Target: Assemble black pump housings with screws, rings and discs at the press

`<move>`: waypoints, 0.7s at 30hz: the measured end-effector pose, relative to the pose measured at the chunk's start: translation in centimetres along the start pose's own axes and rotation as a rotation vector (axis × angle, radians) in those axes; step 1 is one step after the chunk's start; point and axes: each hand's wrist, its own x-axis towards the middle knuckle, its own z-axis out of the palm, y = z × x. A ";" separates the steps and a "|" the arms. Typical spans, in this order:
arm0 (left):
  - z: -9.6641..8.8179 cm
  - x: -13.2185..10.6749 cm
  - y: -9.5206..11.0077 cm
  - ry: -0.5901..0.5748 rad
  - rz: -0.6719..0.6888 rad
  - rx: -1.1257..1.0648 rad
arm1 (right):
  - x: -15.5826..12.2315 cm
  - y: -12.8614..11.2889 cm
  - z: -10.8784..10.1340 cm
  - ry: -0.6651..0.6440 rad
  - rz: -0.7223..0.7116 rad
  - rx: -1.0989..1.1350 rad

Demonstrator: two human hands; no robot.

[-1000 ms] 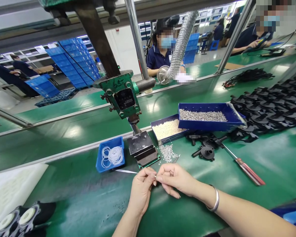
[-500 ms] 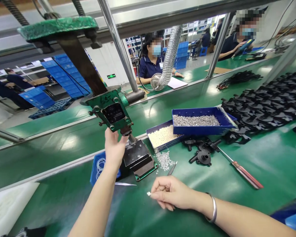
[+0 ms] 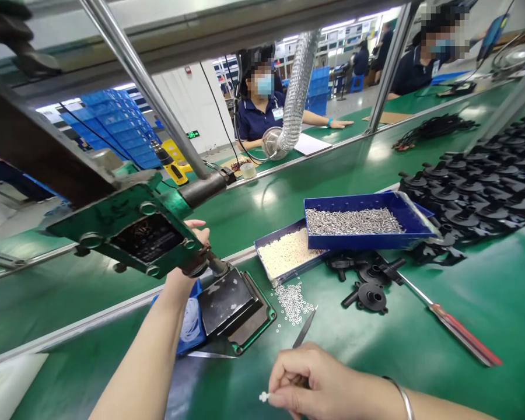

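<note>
My right hand point(image 3: 317, 379) pinches a small white plastic piece point(image 3: 263, 397) between thumb and fingertips, low over the green bench. Dark tweezers point(image 3: 305, 328) point up from behind this hand, their lower end hidden. My left hand point(image 3: 198, 232) is raised behind the head of a green bench press point(image 3: 144, 233); the fingers that show are apart, and the press hides part of the palm. Below the head is the black press block point(image 3: 230, 300). Small white rings point(image 3: 292, 300) lie scattered beside the base. A blue box point(image 3: 191, 326) with thin clear rings stands left of it.
A blue tray of metal pins point(image 3: 354, 242) overlaps a tray of cream-coloured small parts point(image 3: 269, 265). Black plastic housings point(image 3: 371, 297) and a red-handled screwdriver point(image 3: 466, 335) lie at right, with rows of black parts point(image 3: 476, 192) behind. Co-workers sit across the frame bar.
The view has moved closer to the press. My left hand has gone farther behind the press head. My right hand has drawn slightly toward me, still pinching the white piece.
</note>
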 end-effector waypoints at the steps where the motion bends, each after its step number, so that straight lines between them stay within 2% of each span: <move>1: -0.1 0.3 -0.1 -0.017 -0.002 -0.019 | 0.0 0.0 0.0 -0.001 -0.011 -0.013; 6: 0.0 1.3 -0.1 -0.100 0.013 -0.145 | -0.2 0.3 0.0 0.005 -0.033 -0.066; 11: -0.2 1.6 0.4 -0.157 -0.011 -0.162 | -0.4 0.0 0.2 0.018 -0.050 -0.130; 17: 0.0 1.3 0.9 -0.111 -0.029 -0.160 | -0.2 0.2 0.4 0.022 -0.040 -0.170; 21: 0.7 1.4 0.5 -0.005 -0.047 -0.140 | -0.2 0.4 0.4 0.015 -0.055 -0.207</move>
